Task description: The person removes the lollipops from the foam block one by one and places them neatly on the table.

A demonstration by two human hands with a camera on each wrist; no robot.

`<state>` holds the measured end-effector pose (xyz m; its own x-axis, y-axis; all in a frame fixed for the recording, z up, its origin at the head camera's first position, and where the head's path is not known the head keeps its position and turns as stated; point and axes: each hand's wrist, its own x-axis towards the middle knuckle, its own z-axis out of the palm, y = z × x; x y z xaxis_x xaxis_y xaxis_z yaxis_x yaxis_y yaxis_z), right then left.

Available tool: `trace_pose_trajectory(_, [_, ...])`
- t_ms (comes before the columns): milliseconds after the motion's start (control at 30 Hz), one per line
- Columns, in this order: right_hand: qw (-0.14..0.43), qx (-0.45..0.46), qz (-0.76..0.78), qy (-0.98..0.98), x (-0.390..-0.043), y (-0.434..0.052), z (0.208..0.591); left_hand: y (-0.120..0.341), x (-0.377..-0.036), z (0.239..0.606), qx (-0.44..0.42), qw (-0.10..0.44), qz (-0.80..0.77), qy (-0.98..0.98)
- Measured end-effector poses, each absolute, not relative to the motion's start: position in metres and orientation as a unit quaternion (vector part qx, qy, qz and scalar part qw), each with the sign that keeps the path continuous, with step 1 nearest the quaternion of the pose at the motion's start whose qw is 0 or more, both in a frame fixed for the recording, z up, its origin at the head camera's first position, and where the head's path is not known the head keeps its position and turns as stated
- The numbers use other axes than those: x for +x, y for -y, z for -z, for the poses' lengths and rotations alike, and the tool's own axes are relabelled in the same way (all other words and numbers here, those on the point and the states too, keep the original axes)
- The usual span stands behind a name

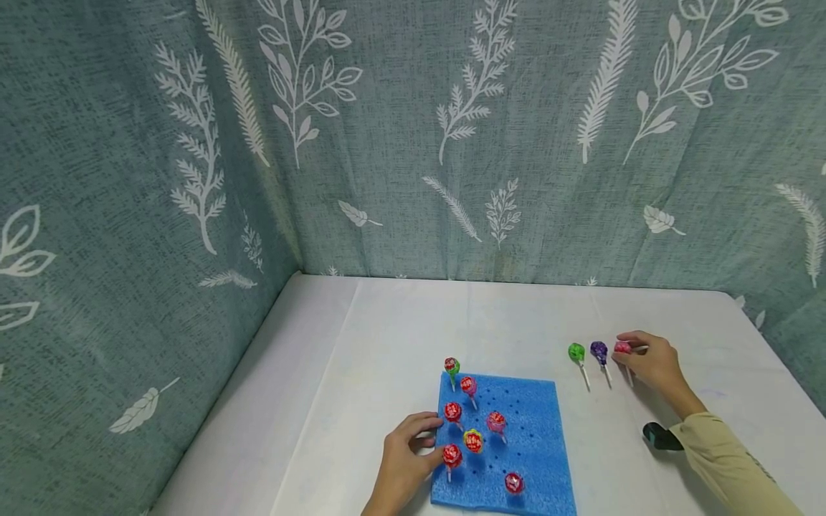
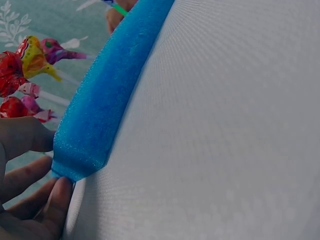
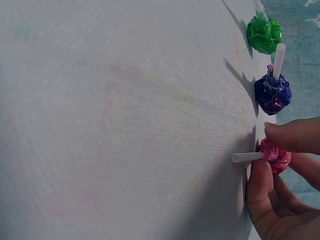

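Observation:
My left hand (image 1: 403, 459) holds the left edge of a blue foam board (image 1: 538, 416) with thumb and bent fingers; in the left wrist view, fingertips (image 2: 62, 185) meet the board's corner. Several wrapped lollipops stand in the board by their sticks, among them a red one (image 1: 452, 456), a yellow one (image 1: 473, 441) and a green-and-red one (image 1: 452, 365). At the right, my right hand (image 1: 654, 364) pinches a pink lollipop (image 3: 275, 156) by its wrapped head, its white stick pointing out. Beside it lie a purple lollipop (image 1: 599, 351) and a green lollipop (image 1: 576, 352).
A white cloth covers the table (image 1: 361, 344). Small dark holes dot the foam board. Behind and at the left hangs a grey-green curtain (image 1: 400, 129) with white leaf prints. A dark object (image 1: 661, 436) shows at the right sleeve cuff (image 1: 700, 430).

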<state>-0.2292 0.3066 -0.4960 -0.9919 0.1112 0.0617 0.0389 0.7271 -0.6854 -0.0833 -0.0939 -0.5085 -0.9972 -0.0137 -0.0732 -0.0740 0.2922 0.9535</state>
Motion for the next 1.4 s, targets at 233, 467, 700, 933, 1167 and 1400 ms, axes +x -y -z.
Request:
trace_pose_trajectory(233, [0.055, -0.031, -0.366, 0.929, -0.229, -0.307, 0.496, 0.095, -0.083, 0.507, -0.029, 0.023, -0.588, -0.808])
trace_pose_trajectory(467, [0.054, -0.029, -0.360, 0.931, -0.230, -0.306, 0.496, 0.095, -0.083, 0.507, -0.026, 0.029, -0.589, -0.807])
trace_pose_trajectory(700, [0.037, -0.031, -0.363, 0.930, -0.229, -0.307, 0.493, 0.096, -0.083, 0.507, -0.025, 0.027, -0.592, -0.805])
trace_pose_trajectory(933, [0.027, -0.030, -0.365, 0.930, -0.228, -0.307, 0.489, 0.096, -0.082, 0.507, -0.014, 0.018, -0.602, -0.798])
trace_pose_trajectory(1167, [0.039, -0.018, -0.356, 0.933, -0.225, -0.311, 0.484, 0.095, -0.083, 0.509, -0.019, 0.027, -0.609, -0.793])
trace_pose_trajectory(1400, [0.050, 0.006, -0.337, 0.940, -0.223, -0.308, 0.477, 0.096, -0.082, 0.508, -0.017, 0.024, -0.611, -0.791])
